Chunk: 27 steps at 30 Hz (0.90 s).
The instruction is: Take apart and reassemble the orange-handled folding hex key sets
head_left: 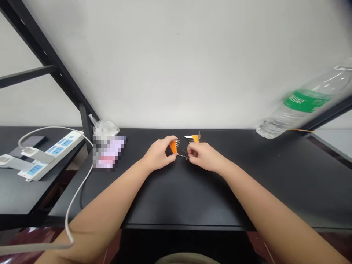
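Between the thumb and fingers of my left hand (158, 154) is an orange hex key holder (173, 147), its upper end near the fingertips. Several short silver key ends stick out of its right side, and a longer L-shaped hex key (182, 156) juts from its lower end toward the right. My right hand (203, 156) is closed in a pinch just right of it, on a thin dark hex key (185, 151) whose other end is hidden by the fingers. Behind my right hand, a second orange holder (195, 138) with several silver hex keys lies on the black table.
On the black table (181, 198), a blurred-out flat item (108, 154) and a crumpled clear plastic bag (106, 128) lie at left. A white power strip (55, 154) rests farther left, with a white cable (79, 187) crossing my left forearm. A large plastic bottle (305, 101) stands at right.
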{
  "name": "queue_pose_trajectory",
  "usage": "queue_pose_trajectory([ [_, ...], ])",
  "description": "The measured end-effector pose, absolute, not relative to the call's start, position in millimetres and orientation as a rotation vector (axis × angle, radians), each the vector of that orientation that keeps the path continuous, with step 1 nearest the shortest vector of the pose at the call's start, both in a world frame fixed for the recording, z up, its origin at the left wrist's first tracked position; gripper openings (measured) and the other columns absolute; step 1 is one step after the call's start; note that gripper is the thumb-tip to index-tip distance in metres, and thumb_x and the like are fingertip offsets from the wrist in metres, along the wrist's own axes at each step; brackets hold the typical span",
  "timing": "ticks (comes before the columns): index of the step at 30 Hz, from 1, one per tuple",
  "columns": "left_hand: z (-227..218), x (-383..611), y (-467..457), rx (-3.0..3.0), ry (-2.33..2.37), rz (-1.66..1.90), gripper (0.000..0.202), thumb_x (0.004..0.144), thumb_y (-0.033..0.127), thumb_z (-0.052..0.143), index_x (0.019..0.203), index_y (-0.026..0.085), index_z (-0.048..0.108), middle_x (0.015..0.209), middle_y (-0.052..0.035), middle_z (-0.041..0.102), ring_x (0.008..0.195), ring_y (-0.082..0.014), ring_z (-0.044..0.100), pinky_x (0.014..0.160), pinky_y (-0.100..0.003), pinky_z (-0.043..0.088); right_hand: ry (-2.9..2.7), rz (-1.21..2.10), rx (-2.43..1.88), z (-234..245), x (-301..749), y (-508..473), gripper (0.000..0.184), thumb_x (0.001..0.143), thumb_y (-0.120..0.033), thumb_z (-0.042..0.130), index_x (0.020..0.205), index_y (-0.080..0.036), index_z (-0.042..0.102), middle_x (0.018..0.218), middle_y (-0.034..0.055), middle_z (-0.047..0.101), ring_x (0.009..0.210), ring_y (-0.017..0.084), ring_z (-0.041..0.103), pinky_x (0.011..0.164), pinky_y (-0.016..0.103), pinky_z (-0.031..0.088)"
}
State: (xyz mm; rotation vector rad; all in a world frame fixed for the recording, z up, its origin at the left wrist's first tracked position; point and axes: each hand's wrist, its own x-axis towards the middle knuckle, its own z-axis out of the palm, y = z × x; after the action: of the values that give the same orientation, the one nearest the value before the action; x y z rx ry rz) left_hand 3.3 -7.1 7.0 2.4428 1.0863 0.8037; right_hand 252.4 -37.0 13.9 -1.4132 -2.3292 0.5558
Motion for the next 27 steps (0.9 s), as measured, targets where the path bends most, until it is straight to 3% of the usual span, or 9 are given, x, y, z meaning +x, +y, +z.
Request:
queue_pose_trajectory([
  [11, 7, 4, -9, 2.420, 1.092, 0.790, 0.053, 0.084, 0.032, 0.069, 0.135, 0.026, 0.053, 0.116, -0.0013, 0.071, 0.095, -0.0203, 0.069, 0.091, -0.035, 0.055, -2.301, 0.411, -1.211, 13, 249, -36, 0.012, 0.094, -0.016, 0.053, 0.090, -0.022, 0.062, 0.085, 0.0026, 0.063, 0.073, 0.016, 0.056, 0.070, 0.031, 0.043],
  [27, 9, 4, -8, 2.508, 1.129, 0.761, 0.052, 0.083, 0.033, 0.072, 0.132, 0.026, 0.056, 0.110, -0.0010, 0.073, 0.091, -0.0213, 0.069, 0.092, -0.038, 0.055, -2.350, 0.396, -1.202, 23, 250, -42, 0.020, 0.100, -0.019, 0.047, 0.098, -0.022, 0.067, 0.092, 0.0060, 0.065, 0.083, 0.020, 0.059, 0.076, 0.033, 0.046],
])
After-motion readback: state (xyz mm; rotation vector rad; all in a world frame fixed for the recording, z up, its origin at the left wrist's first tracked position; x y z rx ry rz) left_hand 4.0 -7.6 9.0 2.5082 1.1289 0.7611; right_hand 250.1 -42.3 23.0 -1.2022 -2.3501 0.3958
